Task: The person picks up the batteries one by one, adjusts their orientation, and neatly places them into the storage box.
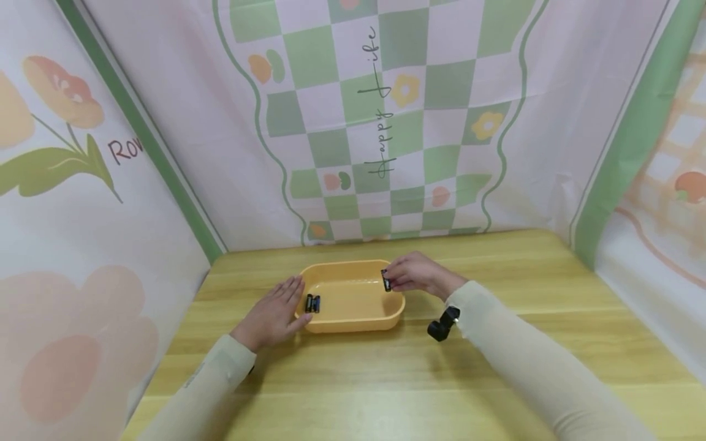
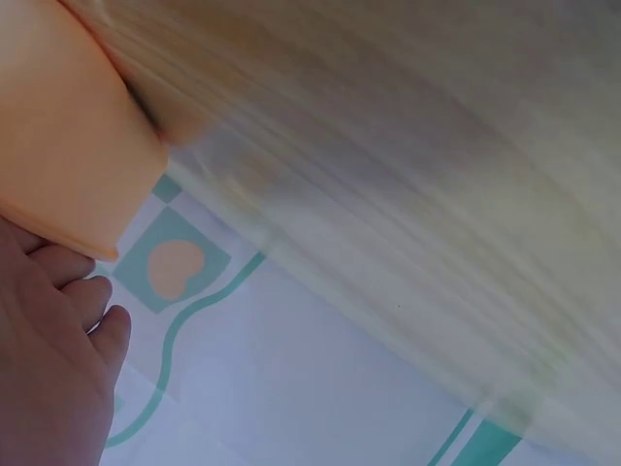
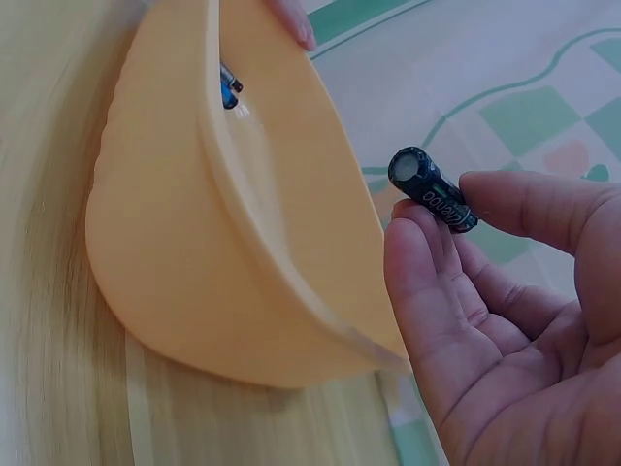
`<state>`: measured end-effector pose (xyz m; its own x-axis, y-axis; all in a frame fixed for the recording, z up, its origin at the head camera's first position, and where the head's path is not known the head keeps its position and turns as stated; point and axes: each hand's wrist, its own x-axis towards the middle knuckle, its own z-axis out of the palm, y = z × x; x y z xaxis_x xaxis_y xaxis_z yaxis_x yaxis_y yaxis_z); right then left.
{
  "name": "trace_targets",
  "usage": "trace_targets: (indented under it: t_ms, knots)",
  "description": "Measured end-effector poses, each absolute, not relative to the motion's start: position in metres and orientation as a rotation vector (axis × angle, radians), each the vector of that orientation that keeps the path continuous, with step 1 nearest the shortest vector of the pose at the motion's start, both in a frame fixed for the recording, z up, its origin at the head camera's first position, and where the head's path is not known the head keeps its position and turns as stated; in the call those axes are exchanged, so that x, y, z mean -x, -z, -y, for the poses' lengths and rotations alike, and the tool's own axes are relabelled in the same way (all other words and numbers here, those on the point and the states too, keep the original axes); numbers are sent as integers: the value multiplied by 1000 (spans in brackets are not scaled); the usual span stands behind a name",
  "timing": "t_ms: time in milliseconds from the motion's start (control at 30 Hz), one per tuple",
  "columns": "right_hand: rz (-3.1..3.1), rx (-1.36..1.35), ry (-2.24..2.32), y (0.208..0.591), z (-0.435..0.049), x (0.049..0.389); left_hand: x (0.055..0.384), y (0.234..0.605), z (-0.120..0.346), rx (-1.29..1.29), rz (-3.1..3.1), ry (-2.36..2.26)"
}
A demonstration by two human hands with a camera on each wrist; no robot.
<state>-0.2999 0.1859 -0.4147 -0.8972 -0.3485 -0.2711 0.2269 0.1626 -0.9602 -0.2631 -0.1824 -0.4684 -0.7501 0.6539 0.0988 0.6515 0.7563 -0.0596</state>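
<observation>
An orange plastic tray point(image 1: 353, 300) with rounded ends sits on the table, and two dark batteries point(image 1: 312, 303) lie side by side at its left end. My left hand point(image 1: 273, 315) rests against the tray's left rim, fingers extended along it and thumb at the front corner. Over the tray's right end, my right hand point(image 1: 416, 272) pinches a black battery point(image 3: 432, 189) between thumb and fingertips. Pale lettering shows on this battery's side in the right wrist view. In the left wrist view, the left fingers point(image 2: 82, 301) touch the tray's edge.
The wood-grain table point(image 1: 364, 386) spreads around the tray. Printed cloth with a green and white check point(image 1: 364, 122) hangs behind it, and more printed cloth stands at both sides. A black device point(image 1: 443, 324) is strapped at the right wrist.
</observation>
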Motion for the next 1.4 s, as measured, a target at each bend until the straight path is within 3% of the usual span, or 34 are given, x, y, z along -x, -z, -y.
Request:
trace_targets:
  t_ms: [1400]
  knots:
    - [-1895, 128, 1828, 432, -122, 312, 265, 471, 184, 1040, 2856, -4]
